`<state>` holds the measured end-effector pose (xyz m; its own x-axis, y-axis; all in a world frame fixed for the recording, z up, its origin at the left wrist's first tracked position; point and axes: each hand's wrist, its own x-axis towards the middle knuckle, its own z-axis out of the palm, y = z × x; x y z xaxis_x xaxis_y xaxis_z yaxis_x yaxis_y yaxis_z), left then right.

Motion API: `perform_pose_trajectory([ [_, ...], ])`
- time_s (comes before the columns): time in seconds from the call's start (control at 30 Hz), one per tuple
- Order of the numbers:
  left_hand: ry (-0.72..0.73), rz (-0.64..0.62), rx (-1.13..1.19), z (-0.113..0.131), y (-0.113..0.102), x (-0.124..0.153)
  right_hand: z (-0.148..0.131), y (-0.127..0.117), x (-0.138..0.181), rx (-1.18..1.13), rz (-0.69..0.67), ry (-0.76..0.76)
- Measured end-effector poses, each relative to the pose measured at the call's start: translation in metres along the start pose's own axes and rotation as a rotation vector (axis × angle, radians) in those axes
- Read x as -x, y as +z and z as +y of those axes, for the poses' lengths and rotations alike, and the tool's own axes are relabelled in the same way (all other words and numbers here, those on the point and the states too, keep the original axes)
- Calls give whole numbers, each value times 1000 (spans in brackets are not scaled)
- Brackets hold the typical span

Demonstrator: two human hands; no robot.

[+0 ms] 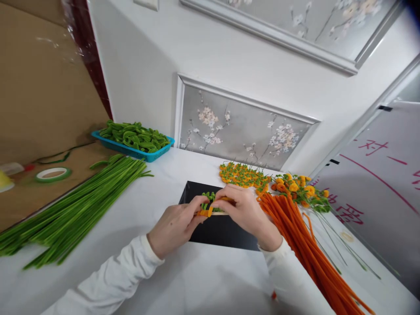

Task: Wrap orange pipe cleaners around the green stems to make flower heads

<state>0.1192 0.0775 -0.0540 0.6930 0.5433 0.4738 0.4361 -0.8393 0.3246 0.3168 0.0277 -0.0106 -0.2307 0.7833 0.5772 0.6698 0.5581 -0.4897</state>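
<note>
Over a black box (223, 232) on the table, my left hand (175, 225) pinches a thin pale stick (219, 213) with an orange pipe cleaner (209, 211) coiled around it. The fingers of my right hand (244, 212) are closed on the loose length of that pipe cleaner, just right of the coils. Inside the box, behind my fingertips, lie small curled green pieces (207, 197), partly hidden by both hands.
Green pipe cleaners (88, 205) lie left, below a blue tray (152, 155) of bent green pieces. To the right are long orange pipe cleaners (305, 249), small orange-and-green pieces (243, 175) and orange flowers (295, 186). Green tape (53, 174) sits far left; a whiteboard (377, 192) stands right.
</note>
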Motion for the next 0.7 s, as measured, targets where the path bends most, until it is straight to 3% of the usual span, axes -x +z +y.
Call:
perform_pose_trajectory([
  [0.27, -25, -40, 0, 4, -1, 1, 12, 1, -1, -85, -23, 99],
  [0.53, 93, -12, 7, 5, 1, 3, 35, 3, 3, -367, -300, 387],
  [0.7, 142, 84, 145, 3, 1, 4, 35, 7, 7, -373, -423, 276],
])
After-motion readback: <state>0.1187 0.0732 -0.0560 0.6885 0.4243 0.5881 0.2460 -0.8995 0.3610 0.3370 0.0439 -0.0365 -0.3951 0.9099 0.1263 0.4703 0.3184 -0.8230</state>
